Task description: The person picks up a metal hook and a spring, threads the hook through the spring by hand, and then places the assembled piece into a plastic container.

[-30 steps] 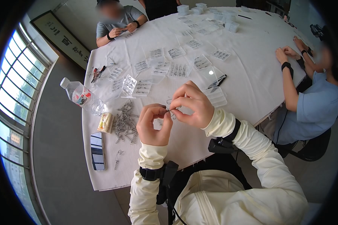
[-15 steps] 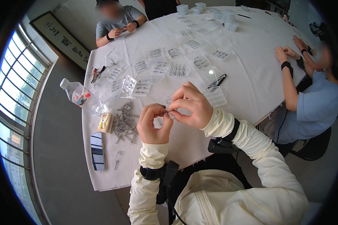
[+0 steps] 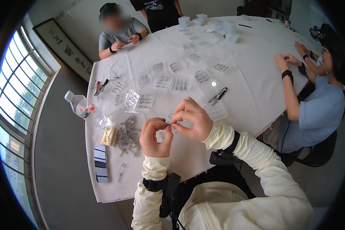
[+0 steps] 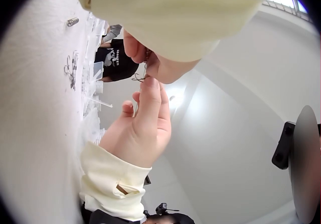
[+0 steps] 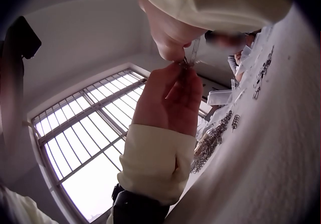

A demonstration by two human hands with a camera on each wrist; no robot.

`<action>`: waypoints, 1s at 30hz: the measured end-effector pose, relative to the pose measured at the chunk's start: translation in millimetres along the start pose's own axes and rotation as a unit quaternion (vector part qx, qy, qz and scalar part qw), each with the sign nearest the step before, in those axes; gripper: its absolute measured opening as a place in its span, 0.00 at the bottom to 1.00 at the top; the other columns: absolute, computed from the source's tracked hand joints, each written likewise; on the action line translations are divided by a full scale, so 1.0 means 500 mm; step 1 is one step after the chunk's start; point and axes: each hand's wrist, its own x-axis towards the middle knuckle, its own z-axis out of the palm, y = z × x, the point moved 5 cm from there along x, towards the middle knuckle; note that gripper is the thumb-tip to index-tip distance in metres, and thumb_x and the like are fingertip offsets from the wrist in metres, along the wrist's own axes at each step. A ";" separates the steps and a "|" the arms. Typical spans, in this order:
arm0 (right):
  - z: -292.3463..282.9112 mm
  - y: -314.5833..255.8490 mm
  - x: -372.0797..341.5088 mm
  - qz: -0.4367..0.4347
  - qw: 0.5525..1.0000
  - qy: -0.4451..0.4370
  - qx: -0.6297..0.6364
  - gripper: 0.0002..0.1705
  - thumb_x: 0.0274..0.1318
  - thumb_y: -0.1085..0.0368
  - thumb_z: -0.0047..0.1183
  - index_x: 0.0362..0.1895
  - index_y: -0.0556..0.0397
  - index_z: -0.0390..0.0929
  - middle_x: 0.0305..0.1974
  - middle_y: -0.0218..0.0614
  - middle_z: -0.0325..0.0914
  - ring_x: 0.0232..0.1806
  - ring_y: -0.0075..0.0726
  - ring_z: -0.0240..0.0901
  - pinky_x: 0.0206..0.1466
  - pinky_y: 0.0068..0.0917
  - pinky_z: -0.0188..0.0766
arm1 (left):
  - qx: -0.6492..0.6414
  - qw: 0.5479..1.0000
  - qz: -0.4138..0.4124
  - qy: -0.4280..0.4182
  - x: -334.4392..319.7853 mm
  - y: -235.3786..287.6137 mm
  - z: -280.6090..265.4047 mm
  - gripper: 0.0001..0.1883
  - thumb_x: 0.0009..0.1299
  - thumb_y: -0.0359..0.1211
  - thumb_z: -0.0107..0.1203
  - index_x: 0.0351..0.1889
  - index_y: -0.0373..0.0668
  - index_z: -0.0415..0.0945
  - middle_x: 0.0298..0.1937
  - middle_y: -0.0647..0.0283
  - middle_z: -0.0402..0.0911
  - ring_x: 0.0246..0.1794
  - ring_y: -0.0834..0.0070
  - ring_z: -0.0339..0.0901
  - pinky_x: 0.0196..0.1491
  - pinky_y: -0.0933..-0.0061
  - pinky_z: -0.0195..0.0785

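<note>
Over the near part of the table, my left hand (image 3: 155, 140) and right hand (image 3: 193, 122) meet fingertip to fingertip. Between thumb and fingers, each pinches part of a small dark metal fishing hook rig (image 4: 138, 77). Its thin curved wires stick out beside the fingertips in the left wrist view; the rest is hidden by the fingers. On the cloth below lie loose hooks (image 4: 72, 71) and a short coil spring (image 4: 72, 21). A tangled heap of wire springs (image 3: 128, 136) sits left of my left hand.
A phone (image 3: 101, 164), a tissue pack (image 3: 109, 136) and a plastic bottle (image 3: 82, 106) line the left edge. Beyond my hands are clear boxes of hook rigs (image 3: 180, 84), an empty tray (image 3: 215, 110) and pliers (image 3: 101, 87). Other people sit around the white-covered table (image 3: 253, 88).
The head view has tilted up slightly, so the scene sits a little lower. Both hands still pinch at the same spot, with only small finger shifts around the hook rig.
</note>
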 end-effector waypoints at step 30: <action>-0.006 -0.005 0.006 0.009 0.999 0.007 -0.030 0.08 0.46 0.75 0.61 0.32 0.51 0.77 0.37 0.31 0.69 0.41 0.40 0.64 0.42 0.32 0.65 | -0.014 1.000 0.003 -0.020 -0.005 -0.011 0.004 0.10 0.62 0.16 0.54 0.40 0.34 0.71 0.45 0.61 0.73 0.42 0.78 0.74 0.49 0.76 0.70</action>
